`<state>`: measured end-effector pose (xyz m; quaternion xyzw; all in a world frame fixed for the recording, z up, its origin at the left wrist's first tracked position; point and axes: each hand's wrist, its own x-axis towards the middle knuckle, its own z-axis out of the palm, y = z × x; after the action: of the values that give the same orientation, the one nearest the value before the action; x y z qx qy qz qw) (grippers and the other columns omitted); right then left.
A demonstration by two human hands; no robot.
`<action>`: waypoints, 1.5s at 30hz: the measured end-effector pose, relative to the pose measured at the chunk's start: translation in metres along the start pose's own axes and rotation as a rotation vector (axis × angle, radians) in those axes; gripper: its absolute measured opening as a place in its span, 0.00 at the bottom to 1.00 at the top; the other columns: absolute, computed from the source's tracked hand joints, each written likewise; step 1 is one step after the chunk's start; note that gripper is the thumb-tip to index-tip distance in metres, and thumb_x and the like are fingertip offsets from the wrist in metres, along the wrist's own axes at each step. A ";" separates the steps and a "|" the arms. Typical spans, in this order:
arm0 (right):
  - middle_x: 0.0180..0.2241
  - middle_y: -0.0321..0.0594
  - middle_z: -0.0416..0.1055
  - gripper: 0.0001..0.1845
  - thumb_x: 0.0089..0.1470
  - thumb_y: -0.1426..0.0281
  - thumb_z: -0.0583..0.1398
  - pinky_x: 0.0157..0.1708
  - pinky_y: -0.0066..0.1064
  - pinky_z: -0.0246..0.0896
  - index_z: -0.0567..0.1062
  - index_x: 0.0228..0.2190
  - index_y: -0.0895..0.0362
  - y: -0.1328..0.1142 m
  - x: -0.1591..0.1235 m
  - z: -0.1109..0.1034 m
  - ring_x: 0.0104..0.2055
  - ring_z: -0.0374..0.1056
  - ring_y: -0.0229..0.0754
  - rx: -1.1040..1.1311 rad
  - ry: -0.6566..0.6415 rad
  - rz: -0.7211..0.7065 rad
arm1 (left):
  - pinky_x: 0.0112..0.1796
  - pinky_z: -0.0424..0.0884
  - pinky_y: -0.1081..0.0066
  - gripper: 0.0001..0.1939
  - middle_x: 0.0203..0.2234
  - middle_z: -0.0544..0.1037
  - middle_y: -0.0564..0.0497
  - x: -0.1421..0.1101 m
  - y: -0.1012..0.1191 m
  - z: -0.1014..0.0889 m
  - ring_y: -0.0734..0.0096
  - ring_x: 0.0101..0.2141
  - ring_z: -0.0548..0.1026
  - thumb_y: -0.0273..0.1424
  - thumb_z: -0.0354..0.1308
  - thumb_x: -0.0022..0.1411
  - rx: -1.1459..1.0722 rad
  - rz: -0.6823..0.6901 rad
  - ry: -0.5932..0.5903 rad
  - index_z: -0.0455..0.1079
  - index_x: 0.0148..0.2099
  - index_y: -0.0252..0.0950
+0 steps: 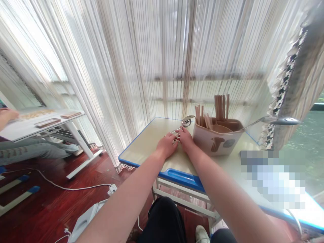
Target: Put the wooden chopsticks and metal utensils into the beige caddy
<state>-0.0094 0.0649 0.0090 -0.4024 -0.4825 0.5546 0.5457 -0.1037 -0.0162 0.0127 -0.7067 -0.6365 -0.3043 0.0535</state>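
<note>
My left hand [167,145] and my right hand [185,137] are close together over the cream desk top [146,141], fingers curled around thin metal utensils. A perforated metal spoon [187,122] points away from me just beyond my fingers, with the head of another spoon [191,116] beside it. Shiny metal also shows between my hands; my fingers hide much of it. Right of my right hand stands a beige utensil holder [205,141]. Brown chopsticks [221,107] rise from it, and a metal ladle [285,120] leans out over its right side.
A blue rim [177,176] edges the desk. At right lies a pixelated patch [273,179]. Sheer striped curtains [152,67] hang behind. Another person's hand [7,116] is over a white table [22,130] at left. A white cable [63,188] crosses the red floor [45,202].
</note>
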 end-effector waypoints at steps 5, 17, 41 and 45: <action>0.39 0.38 0.74 0.21 0.50 0.67 0.54 0.28 0.26 0.61 0.67 0.47 0.54 -0.006 -0.005 0.001 0.30 0.66 0.35 -0.014 -0.049 -0.050 | 0.36 0.68 0.72 0.11 0.40 0.73 0.49 0.003 -0.005 0.001 0.72 0.31 0.72 0.33 0.54 0.58 -0.105 -0.035 0.058 0.70 0.44 0.39; 0.39 0.41 0.76 0.25 0.50 0.66 0.54 0.30 0.28 0.58 0.64 0.50 0.57 -0.014 -0.011 0.001 0.32 0.64 0.36 -0.075 -0.061 -0.076 | 0.39 0.70 0.72 0.10 0.34 0.78 0.50 0.009 -0.017 0.004 0.73 0.32 0.75 0.28 0.55 0.56 -0.312 -0.126 0.171 0.73 0.41 0.37; 0.36 0.40 0.74 0.07 0.52 0.74 0.56 0.44 0.33 0.68 0.65 0.35 0.56 -0.025 -0.008 -0.001 0.36 0.72 0.36 0.289 -0.103 -0.050 | 0.36 0.68 0.71 0.09 0.31 0.77 0.51 0.006 -0.015 -0.003 0.71 0.30 0.73 0.24 0.53 0.53 -0.220 -0.181 0.235 0.71 0.36 0.39; 0.33 0.39 0.74 0.06 0.52 0.74 0.56 0.44 0.35 0.69 0.65 0.34 0.55 -0.024 -0.006 0.000 0.38 0.72 0.37 0.329 -0.129 -0.044 | 0.35 0.68 0.71 0.08 0.29 0.76 0.52 0.004 -0.015 -0.003 0.71 0.30 0.72 0.24 0.53 0.53 -0.185 -0.222 0.221 0.68 0.36 0.39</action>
<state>-0.0037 0.0570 0.0319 -0.2606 -0.4280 0.6384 0.5842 -0.1189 -0.0112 0.0129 -0.5962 -0.6700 -0.4416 0.0239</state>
